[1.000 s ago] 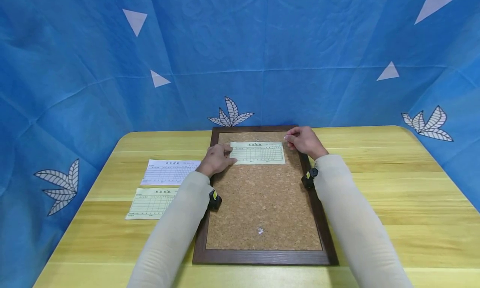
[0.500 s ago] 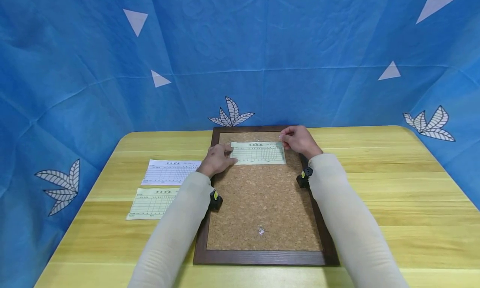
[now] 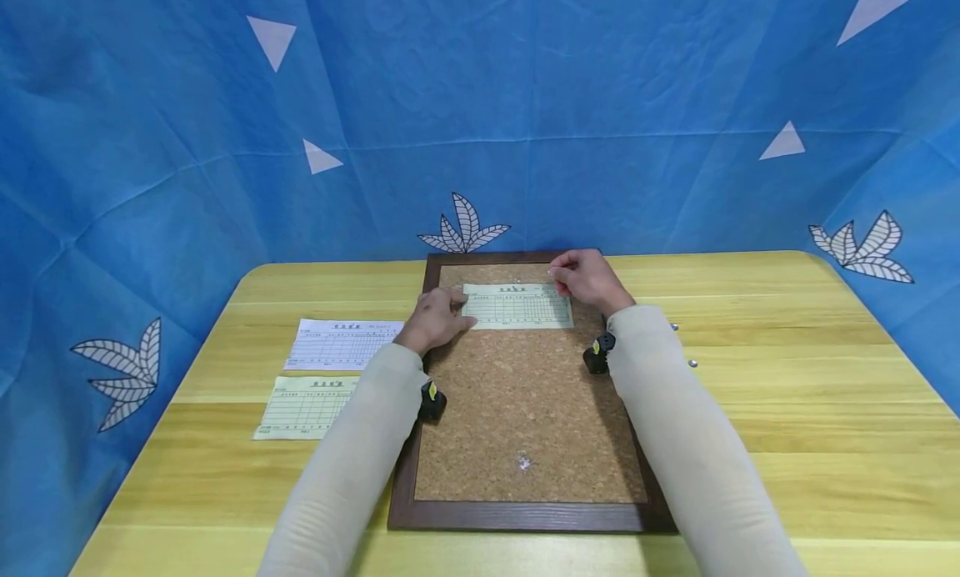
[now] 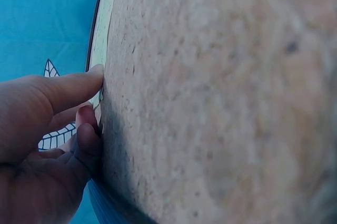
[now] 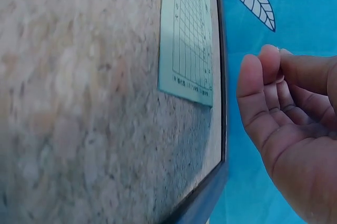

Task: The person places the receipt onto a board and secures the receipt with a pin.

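Both hands are at work at the far end of a brown-framed corkboard (image 3: 525,402) lying on a wood-grain counter (image 3: 817,393). A pale green printed form (image 3: 517,308) lies flat on the cork, just short of the far frame. The left hand (image 3: 435,318) rests at the form's left edge, thumb and fingers spread apart. The right hand (image 3: 588,278) hovers above the form's far right corner, thumb and fingertips pinched together on a tiny pale piece (image 3: 551,272), apparently a pushpin.

The work looks to be in its early stages: the form is in position, square to the frame, but its right corner appears unfastened. A glint at its top edge is too small to identify. Left of the board, a white printed form (image 3: 341,343) and a second green form (image 3: 303,406) lie on the counter, both seemingly left to mount. A small clear cluster (image 3: 523,463), perhaps more pins, sits at the board's near end, with two shiny bits (image 3: 693,363) beside the right sleeve (image 3: 697,427).
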Available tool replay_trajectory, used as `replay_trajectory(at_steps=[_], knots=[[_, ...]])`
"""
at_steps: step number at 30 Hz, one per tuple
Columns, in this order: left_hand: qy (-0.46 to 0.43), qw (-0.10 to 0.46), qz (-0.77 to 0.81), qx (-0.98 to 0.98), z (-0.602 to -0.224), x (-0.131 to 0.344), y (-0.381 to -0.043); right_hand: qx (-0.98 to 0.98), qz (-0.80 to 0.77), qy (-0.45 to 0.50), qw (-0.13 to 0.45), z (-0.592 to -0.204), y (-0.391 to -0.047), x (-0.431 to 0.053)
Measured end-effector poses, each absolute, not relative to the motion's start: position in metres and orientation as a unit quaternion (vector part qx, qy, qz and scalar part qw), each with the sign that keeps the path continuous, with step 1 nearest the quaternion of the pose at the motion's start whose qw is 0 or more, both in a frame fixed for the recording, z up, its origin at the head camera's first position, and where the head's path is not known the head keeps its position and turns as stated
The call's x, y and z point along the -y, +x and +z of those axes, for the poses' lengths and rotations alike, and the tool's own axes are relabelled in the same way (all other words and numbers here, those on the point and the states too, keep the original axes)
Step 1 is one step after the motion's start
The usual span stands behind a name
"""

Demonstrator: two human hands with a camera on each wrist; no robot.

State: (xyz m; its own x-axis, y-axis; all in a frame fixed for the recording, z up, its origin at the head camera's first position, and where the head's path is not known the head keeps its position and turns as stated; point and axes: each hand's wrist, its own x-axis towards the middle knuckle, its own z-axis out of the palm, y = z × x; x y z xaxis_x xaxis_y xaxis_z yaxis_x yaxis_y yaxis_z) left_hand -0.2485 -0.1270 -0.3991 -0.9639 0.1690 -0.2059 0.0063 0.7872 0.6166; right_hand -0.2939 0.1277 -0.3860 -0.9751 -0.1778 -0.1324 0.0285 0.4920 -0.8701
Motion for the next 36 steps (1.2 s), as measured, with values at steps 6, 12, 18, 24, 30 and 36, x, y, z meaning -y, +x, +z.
replay_trajectory(at_steps=[6,12,18,24,30,36], knots=[[0.045,0.125,0.323,-0.937,-0.399,0.126,-0.249,-0.859,-0.498,-0.049,0.103,-0.385,-0.295,-0.124],[0.043,0.127,0.326,-0.936,-0.398,0.125,-0.248,-0.858,-0.499,-0.055,0.107,-0.384,-0.295,-0.121],[0.042,0.127,0.324,-0.937,-0.398,0.125,-0.248,-0.857,-0.499,-0.058,0.112,-0.387,-0.295,-0.118],[0.039,0.128,0.317,-0.939,-0.399,0.126,-0.249,-0.859,-0.496,-0.060,0.113,-0.384,-0.293,-0.113],[0.035,0.130,0.318,-0.939,-0.398,0.126,-0.249,-0.852,-0.507,-0.052,0.118,-0.383,-0.294,-0.106],[0.035,0.131,0.320,-0.938,-0.398,0.126,-0.249,-0.846,-0.517,-0.040,0.128,-0.386,-0.297,-0.103]])
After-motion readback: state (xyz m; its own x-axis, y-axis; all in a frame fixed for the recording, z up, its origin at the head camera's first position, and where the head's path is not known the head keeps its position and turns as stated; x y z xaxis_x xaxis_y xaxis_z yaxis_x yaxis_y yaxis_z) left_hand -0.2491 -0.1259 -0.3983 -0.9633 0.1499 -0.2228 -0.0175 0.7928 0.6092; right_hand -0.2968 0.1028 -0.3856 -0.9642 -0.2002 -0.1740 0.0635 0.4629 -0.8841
